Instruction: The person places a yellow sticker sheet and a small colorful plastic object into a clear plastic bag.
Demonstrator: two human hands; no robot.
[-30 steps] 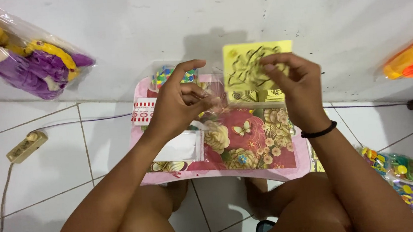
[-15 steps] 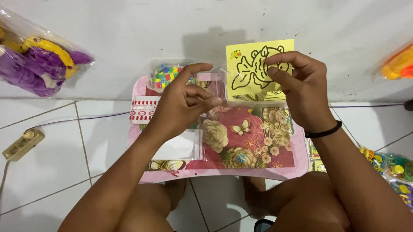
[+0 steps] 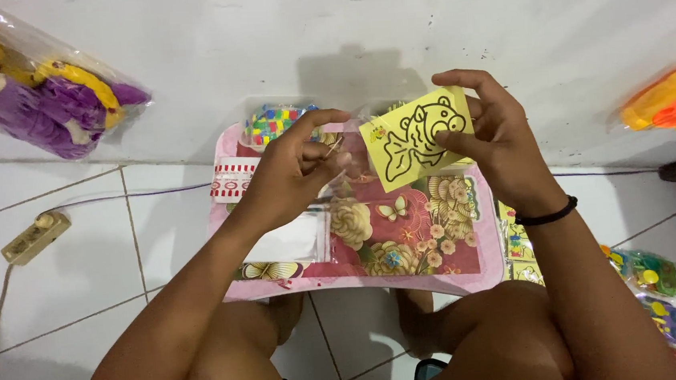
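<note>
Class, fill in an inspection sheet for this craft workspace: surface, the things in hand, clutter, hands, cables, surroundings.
Surface: small pink floral table over a white tiled floor.
Things in hand: yellow card with a black fish outline; clear plastic sleeve.
Clutter: tub of coloured bits, white packet, red-and-white striped box, craft packs on the floor.
Hands: right hand pinches the card; left hand grips the sleeve.
Cables: power strip with a cord along the floor.
Surroundings: white wall, bagged doll in purple, bagged orange toy.
</note>
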